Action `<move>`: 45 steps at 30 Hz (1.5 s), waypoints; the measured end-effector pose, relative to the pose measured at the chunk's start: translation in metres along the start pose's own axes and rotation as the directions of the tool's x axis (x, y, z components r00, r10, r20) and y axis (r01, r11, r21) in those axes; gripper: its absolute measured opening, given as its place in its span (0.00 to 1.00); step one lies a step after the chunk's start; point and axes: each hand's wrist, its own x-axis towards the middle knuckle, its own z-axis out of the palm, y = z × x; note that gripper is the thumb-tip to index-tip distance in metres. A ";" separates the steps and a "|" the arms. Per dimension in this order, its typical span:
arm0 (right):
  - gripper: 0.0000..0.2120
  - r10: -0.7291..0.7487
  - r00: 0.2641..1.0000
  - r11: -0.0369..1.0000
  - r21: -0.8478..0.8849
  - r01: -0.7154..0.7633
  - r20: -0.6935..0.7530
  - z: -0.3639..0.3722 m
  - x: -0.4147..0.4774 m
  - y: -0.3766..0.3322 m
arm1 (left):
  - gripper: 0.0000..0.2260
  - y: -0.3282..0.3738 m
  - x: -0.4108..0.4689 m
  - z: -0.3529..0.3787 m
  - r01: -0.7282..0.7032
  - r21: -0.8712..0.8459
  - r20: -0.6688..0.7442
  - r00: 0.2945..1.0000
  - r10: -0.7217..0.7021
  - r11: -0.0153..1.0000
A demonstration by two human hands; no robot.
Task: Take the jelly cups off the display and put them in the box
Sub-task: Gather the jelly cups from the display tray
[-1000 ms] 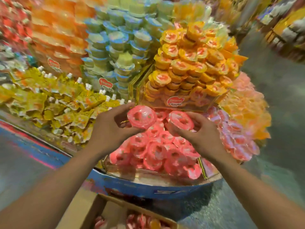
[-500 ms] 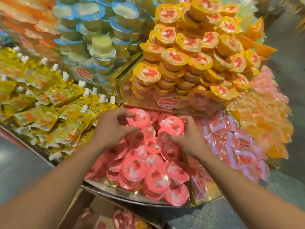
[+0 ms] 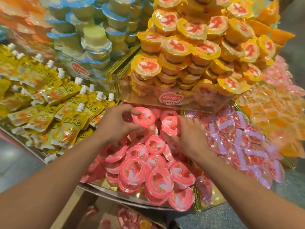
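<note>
Picking at the candy display [image 3: 105, 189]
Left hand [image 3: 115, 125] pinches one pink jelly cup [image 3: 143, 117]; right hand [image 3: 192, 138] grips a second cup [image 3: 170, 125] above the heap [image 3: 148, 172].

Can't read contents of box [image 3: 77, 207]: cropped by bottom edge, blurred. Can't see right hand [image 3: 191, 138] fingertips behind jelly cup [image 3: 170, 125]. Can't tell orange packs [image 3: 280, 116] at display's right edge: smeared.

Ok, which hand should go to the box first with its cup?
Left, probably. The left hand pinches a pink cup raised above the pile, and the box shows below, nearer that arm. The right hand grips a second cup low in the pile.
</note>
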 end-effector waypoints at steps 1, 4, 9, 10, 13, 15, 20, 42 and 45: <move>0.35 0.005 1.000 1.000 -0.008 -0.006 -0.014 0.000 -0.001 0.001 | 0.18 -0.003 0.001 0.001 0.004 0.012 0.013 1.000 -0.004 1.000; 0.33 0.019 1.000 1.000 -0.024 -0.020 -0.017 0.002 -0.002 0.005 | 0.18 -0.007 0.004 0.004 0.025 0.062 0.059 0.998 -0.029 0.998; 0.33 0.017 1.000 0.999 -0.044 -0.018 -0.021 0.002 -0.001 0.005 | 0.17 -0.015 0.009 0.010 0.093 0.109 0.121 0.987 -0.106 0.990; 0.34 0.022 1.000 0.999 -0.040 -0.023 -0.018 0.001 -0.001 0.005 | 0.17 -0.018 0.010 0.010 0.112 0.110 0.125 0.984 -0.125 0.988; 0.34 0.037 0.999 0.998 -0.046 -0.037 -0.011 0.002 -0.001 0.005 | 0.18 -0.022 0.012 0.012 0.133 0.104 0.126 0.981 -0.146 0.986; 0.34 0.035 0.999 0.997 -0.062 -0.035 -0.001 0.001 -0.001 0.004 | 0.17 -0.021 0.012 0.011 0.131 0.093 0.123 0.982 -0.142 0.987; 0.34 0.042 0.998 0.997 -0.062 -0.039 0.044 -0.004 0.003 0.002 | 0.18 -0.017 0.014 0.000 0.079 0.194 0.198 0.973 -0.118 0.978; 0.39 -0.070 0.982 0.997 0.052 0.061 0.175 -0.050 -0.006 -0.021 | 0.39 -0.010 -0.002 -0.024 -0.142 0.554 0.414 0.902 -0.123 0.820; 0.37 -0.139 0.982 0.989 0.064 0.131 0.127 -0.055 -0.016 -0.032 | 0.42 -0.009 -0.009 -0.026 -0.157 0.567 0.430 0.894 -0.128 0.809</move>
